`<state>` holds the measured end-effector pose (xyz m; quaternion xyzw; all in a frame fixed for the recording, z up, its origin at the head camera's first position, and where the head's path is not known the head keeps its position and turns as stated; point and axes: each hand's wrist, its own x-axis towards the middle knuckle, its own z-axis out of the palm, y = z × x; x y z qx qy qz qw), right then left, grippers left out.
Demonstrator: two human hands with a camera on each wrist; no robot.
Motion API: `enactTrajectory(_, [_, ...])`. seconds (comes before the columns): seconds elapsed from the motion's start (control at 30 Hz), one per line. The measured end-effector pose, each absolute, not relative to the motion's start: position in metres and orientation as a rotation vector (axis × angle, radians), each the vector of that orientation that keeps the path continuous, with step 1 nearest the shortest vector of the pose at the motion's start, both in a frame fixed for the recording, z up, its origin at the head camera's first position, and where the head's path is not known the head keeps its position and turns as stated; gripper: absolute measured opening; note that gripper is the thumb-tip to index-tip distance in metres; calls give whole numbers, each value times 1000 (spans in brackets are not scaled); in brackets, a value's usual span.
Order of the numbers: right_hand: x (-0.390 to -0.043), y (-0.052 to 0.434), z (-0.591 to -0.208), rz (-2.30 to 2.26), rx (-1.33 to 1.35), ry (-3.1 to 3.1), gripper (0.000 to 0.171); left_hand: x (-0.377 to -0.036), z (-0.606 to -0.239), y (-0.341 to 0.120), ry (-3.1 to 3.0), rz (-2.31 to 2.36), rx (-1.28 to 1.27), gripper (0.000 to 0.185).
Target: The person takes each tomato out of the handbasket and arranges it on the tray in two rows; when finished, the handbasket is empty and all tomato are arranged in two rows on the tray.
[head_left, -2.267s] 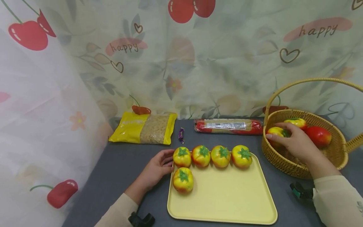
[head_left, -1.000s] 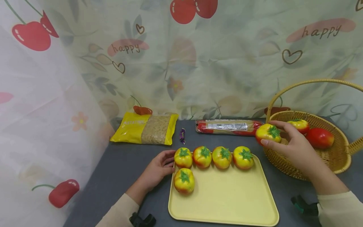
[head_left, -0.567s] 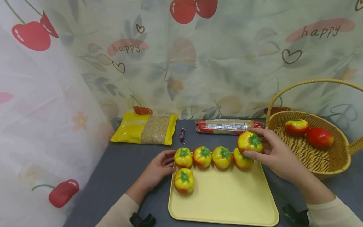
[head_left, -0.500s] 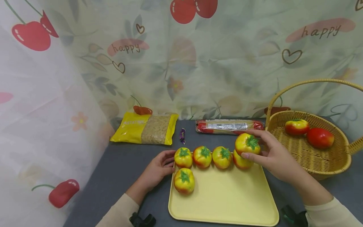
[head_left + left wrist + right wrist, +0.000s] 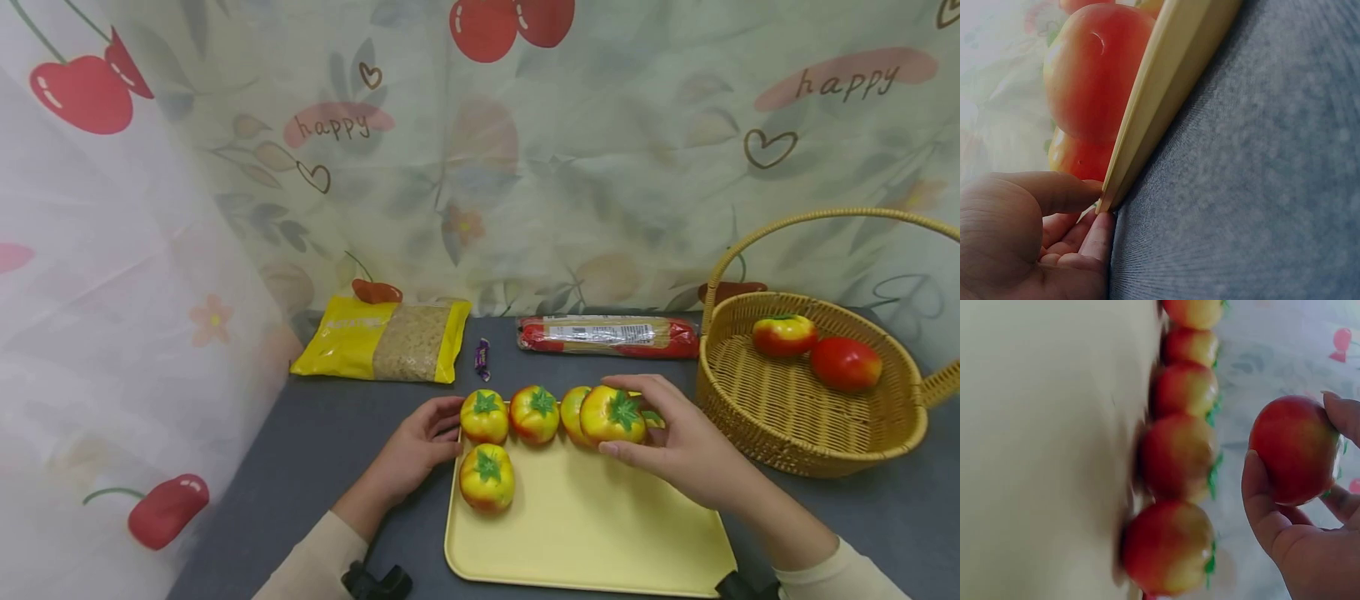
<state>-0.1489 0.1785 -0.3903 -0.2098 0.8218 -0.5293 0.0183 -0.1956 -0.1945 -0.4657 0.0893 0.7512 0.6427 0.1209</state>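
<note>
the held tomato (image 5: 611, 414) is being gripped by the right hand (image 5: 678, 450), fingers curled round its sides, thumb underneath, green calyx facing up. it is being carried just above the yellow tray (image 5: 592, 533), in front of the far row, overlapping the third and fourth of that row in the head view. in the wrist view it is being kept clear of the tray surface.

handling, as judged: glossy, hard-looking skin, likely a light hollow plastic replica; stiff, not fragile, somewhat slippery and prone to rolling. a grip across the widest part is being favoured, not the calyx.

the row tomatoes (image 5: 483, 415) are sitting along the tray's 12 o'clock edge, touching each other; one more tomato (image 5: 486, 476) is lying at 9 o'clock.

the left hand (image 5: 416, 450) is being rested at the tray's 10 o'clock corner, thumb and fingertips pinching the rim.

the wicker basket (image 5: 787, 442) is standing at 3 o'clock of the tray, two red-yellow fruits (image 5: 783, 334) lying inside.
</note>
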Motion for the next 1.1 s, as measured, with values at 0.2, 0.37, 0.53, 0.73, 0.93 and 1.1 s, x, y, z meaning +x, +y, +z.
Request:
enactTrajectory(0.2, [-143, 163, -401, -1606, -717, 2497, 69, -196, -467, -195, 2199, 1882, 279, 64])
enactTrajectory(0.37, [-141, 152, -407, -1500, -756, 2505, 67, -197, -468, -196, 2201, 1887, 286, 64])
enactTrajectory(0.53, [-137, 141, -415, -1463, -794, 2447, 65, -197, -469, -196, 2202, 1880, 292, 64])
enactTrajectory(0.73, [-135, 133, -422, -1466, -810, 2402, 65, -198, -470, -197, 2202, 1883, 303, 64])
enactTrajectory(0.93, [-135, 129, -427, -1463, -783, 2345, 65, -198, -470, -196, 2197, 1878, 293, 65])
enactTrajectory(1.1, [-136, 128, -427, -1457, -759, 2321, 67, -199, -472, -197, 2196, 1886, 302, 65])
